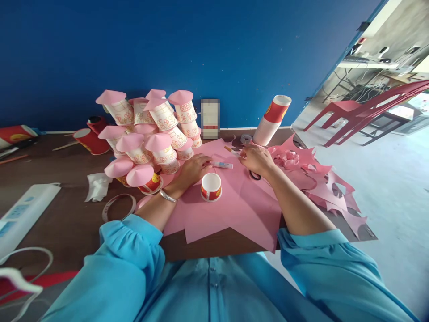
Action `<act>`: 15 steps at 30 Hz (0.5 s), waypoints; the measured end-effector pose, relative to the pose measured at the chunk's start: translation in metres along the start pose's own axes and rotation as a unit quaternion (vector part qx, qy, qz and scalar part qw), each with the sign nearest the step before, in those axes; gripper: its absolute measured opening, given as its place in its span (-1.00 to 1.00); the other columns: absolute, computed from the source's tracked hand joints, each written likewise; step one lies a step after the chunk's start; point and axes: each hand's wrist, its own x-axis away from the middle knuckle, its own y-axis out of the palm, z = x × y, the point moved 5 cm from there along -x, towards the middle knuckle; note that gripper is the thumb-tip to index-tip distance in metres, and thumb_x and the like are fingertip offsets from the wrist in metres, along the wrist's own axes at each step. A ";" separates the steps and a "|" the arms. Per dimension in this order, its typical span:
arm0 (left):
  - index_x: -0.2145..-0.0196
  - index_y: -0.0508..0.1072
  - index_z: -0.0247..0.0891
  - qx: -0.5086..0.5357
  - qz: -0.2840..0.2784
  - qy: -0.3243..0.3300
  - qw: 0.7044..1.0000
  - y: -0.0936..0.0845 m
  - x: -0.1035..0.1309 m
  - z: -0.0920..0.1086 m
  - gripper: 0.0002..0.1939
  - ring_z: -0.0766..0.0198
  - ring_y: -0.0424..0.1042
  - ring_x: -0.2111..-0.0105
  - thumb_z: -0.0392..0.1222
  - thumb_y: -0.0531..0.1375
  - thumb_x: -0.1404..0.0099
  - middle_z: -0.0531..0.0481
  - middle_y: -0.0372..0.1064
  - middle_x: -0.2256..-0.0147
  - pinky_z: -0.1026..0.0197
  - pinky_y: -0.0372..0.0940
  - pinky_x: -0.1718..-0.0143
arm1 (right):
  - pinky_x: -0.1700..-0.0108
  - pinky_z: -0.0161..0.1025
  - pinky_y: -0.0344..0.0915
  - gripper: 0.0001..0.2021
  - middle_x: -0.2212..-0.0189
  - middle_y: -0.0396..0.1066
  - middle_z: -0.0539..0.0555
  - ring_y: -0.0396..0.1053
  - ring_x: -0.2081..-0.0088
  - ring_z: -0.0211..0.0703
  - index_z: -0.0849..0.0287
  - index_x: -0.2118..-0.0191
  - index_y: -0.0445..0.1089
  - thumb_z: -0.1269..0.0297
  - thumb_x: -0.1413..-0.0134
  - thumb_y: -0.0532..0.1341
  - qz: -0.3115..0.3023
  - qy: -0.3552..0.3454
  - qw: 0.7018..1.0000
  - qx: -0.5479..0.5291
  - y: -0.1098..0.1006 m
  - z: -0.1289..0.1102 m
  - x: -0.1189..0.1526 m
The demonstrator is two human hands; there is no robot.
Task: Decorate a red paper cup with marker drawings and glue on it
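My left hand [197, 168] reaches over the pink paper [234, 197], its fingers closed at the left end of a small white glue tube [223, 165]. My right hand [257, 157] is closed, its fingertips at a slim pale stick with an orange end [231, 150]. Under that hand the black handle of a pair of scissors [254, 175] shows; its blades are hidden. Between my forearms a short red-and-white paper cup piece [211, 188] stands with its opening up.
At left stand several stacked decorated paper cups [164, 116] with pink paper cones. Stacked cups [273, 120] rise at back right, beside a tape roll [246, 138]. Pink paper scraps [321, 179] cover the right side. A tape ring [119, 208] and crumpled white paper [98, 187] lie left.
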 end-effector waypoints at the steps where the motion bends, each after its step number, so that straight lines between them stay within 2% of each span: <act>1: 0.01 0.67 -0.16 0.004 0.002 0.000 1.000 0.001 0.000 -0.001 -0.86 -0.01 0.71 0.01 -0.18 0.33 -0.53 -0.16 0.72 0.02 -0.13 0.63 -0.18 | -0.09 0.02 0.55 -0.89 0.00 0.75 0.26 0.66 -0.11 0.33 0.06 0.11 0.72 0.25 -0.30 0.43 0.011 0.008 1.000 -0.013 -0.004 0.003 0.000; 3: -0.01 0.66 -0.16 0.013 0.005 0.001 1.000 0.002 0.000 -0.003 -0.84 0.00 0.71 0.03 -0.16 0.34 -0.52 -0.16 0.73 0.01 -0.12 0.64 -0.16 | -0.08 0.02 0.54 -0.87 0.07 0.75 0.24 0.68 -0.05 0.31 0.06 0.07 0.69 0.26 -0.32 0.41 0.032 0.020 0.998 -0.044 -0.010 0.008 0.000; 6: -0.07 0.64 -0.14 0.029 0.013 0.006 0.999 0.003 -0.001 -0.006 -0.78 0.02 0.71 0.02 -0.14 0.31 -0.53 -0.15 0.74 -0.02 -0.13 0.63 -0.18 | -0.09 0.02 0.53 -0.82 0.07 0.75 0.17 0.68 -0.01 0.24 0.03 0.00 0.66 0.27 -0.34 0.37 0.055 0.022 0.993 -0.106 -0.014 0.011 -0.001; 9: -0.13 0.62 -0.14 0.040 0.026 0.008 0.999 0.002 -0.002 -0.007 -0.74 0.04 0.70 0.01 -0.16 0.24 -0.57 -0.18 0.74 -0.05 -0.11 0.61 -0.19 | -0.07 -0.04 0.54 -0.84 0.12 0.75 0.10 0.68 0.05 0.11 0.04 0.05 0.66 0.28 -0.33 0.36 0.053 -0.002 0.981 -0.188 -0.011 0.006 -0.002; 12: -0.19 0.58 -0.17 0.044 0.055 0.003 0.998 -0.004 -0.002 -0.006 -0.70 0.06 0.68 0.01 -0.10 0.24 -0.59 -0.20 0.72 -0.10 -0.06 0.61 -0.15 | 0.07 -0.12 0.57 -0.87 0.27 0.72 0.05 0.65 0.23 -0.02 0.08 0.11 0.67 0.22 -0.32 0.38 0.023 -0.038 0.960 -0.277 -0.004 -0.004 -0.002; 15: -0.21 0.56 -0.18 0.053 0.086 0.002 0.995 -0.008 -0.001 -0.002 -0.65 0.09 0.67 0.05 0.01 0.29 -0.60 -0.17 0.71 -0.07 0.00 0.61 -0.08 | 0.28 -0.20 0.53 -0.75 0.32 0.69 0.06 0.58 0.36 -0.12 0.11 0.12 0.67 0.03 -0.34 0.42 -0.008 -0.066 0.933 -0.354 0.003 -0.015 0.000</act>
